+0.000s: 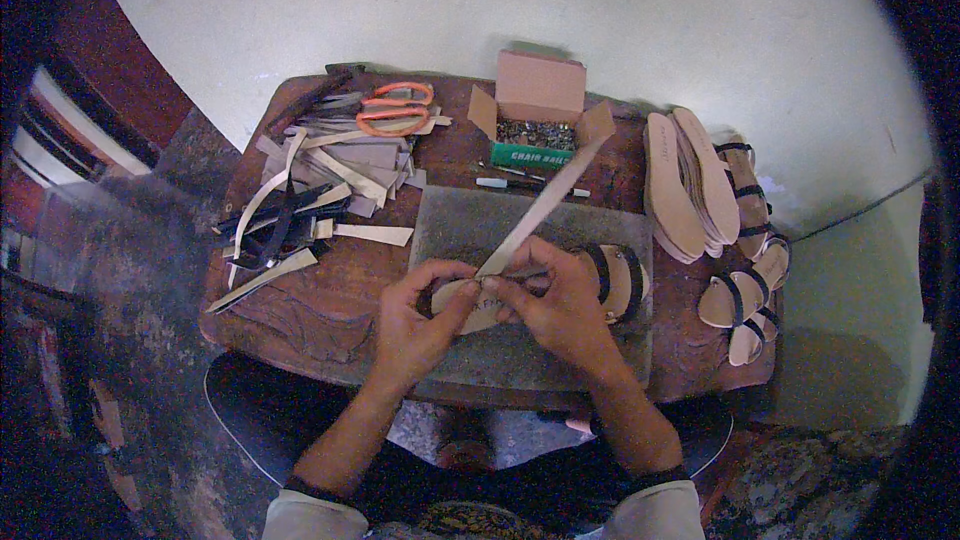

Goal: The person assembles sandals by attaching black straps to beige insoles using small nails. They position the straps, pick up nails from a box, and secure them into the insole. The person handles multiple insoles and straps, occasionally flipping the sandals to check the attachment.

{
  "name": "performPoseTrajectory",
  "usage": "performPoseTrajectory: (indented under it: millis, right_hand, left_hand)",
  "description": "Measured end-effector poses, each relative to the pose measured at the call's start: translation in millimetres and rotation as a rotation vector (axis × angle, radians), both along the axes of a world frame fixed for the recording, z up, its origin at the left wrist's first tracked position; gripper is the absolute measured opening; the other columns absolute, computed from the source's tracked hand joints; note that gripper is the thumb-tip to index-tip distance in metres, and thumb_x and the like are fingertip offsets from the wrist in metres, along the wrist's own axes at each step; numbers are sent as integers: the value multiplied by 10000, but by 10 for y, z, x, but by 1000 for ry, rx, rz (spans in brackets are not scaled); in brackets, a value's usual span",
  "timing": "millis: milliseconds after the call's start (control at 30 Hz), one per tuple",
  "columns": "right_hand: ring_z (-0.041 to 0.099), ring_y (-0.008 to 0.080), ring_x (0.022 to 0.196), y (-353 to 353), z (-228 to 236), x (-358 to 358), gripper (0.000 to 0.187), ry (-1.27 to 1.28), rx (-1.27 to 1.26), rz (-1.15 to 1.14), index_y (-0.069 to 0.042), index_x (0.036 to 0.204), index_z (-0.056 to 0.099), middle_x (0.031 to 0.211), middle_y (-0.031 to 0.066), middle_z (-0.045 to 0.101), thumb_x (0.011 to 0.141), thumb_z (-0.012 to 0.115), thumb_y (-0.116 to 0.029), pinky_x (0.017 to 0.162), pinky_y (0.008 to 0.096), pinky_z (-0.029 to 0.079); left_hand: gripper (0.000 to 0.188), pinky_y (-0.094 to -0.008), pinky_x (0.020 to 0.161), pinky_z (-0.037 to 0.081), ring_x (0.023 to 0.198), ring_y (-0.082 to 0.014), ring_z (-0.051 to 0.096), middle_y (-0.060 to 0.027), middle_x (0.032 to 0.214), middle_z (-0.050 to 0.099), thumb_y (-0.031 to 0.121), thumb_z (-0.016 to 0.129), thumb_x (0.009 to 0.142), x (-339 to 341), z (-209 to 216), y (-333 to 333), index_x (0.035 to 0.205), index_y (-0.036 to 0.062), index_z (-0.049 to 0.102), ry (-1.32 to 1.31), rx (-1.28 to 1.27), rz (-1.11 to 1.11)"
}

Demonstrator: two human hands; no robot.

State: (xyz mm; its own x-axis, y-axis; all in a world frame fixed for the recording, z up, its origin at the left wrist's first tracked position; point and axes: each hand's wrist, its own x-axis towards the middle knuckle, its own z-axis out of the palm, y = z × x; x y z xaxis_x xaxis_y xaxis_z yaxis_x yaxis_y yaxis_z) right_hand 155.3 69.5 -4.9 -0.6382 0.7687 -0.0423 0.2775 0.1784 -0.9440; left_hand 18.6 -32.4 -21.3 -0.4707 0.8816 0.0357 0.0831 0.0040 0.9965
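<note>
Two bare hands meet over the middle of the worktop (315, 290), toward its near edge, with a pale strip (545, 205) between them. The left hand (415, 315) has a narrow grip, thumb and fingers pinching the strip's lower end; the right hand (562, 308) pinches close beside it, its grip narrow too. The strip's free end slants up and right, overlapping an open green box (498, 154) in view. Beneath the hands, a sandal (622, 285) with dark straps lies on a grey mat (455, 220), partly hidden by the fingers. The box stands near the middle of the far edge, full of small metal pieces (535, 132), with a white pen (533, 187) just on its near side.

Toward the far left corner lie orange-handled scissors (396, 112), touching a heap of pale and grey strips (345, 165); black strips (285, 225) spread along the left edge. Near the far right corner, beige soles (675, 190) rest in two stacks. Along the right edge, dark-strapped sandals (735, 300) sit in a cluster.
</note>
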Motion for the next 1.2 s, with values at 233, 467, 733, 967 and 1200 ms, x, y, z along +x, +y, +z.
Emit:
performPoseTrajectory:
  millis: [233,467,733,967,1200]
  right_hand:
    - [648,134,630,-56,203,-18,194,137,-158,-40,21,1059,589,836,88,659,877,597,-45,513,237,523]
    - [616,104,551,-35,251,-30,197,38,-130,-71,-15,1061,601,860,91,671,870,612,-64,452,223,471]
    - [654,167,786,119,205,-59,169,-86,238,31,-52,1010,596,878,96,682,850,623,-100,665,299,505]
    - [649,171,827,145,341,-84,165,-215,176,90,-51,992,599,882,88,677,849,633,-127,718,299,496]
    - [639,146,803,92,216,-66,174,-127,170,30,-41,980,605,871,69,674,826,656,-105,709,289,499]
  left_hand:
    - [185,-250,712,483,811,-103,598,-56,894,654,106,652,858,36,14,48,1009,2,629,-120,-32,13]
    - [180,-249,734,482,858,-109,595,-61,927,645,59,664,842,6,-11,68,1008,-2,624,-50,53,-26]
    - [202,-252,776,487,909,-125,596,-63,956,628,42,679,826,5,-22,72,1014,0,620,-113,89,-38]
    - [240,-258,764,496,889,-123,602,-69,948,635,84,707,812,-17,-65,63,1014,-4,613,-46,22,-48]
    - [180,-253,752,490,833,-111,607,-46,861,644,78,693,819,25,23,85,966,6,616,-39,-9,-21]
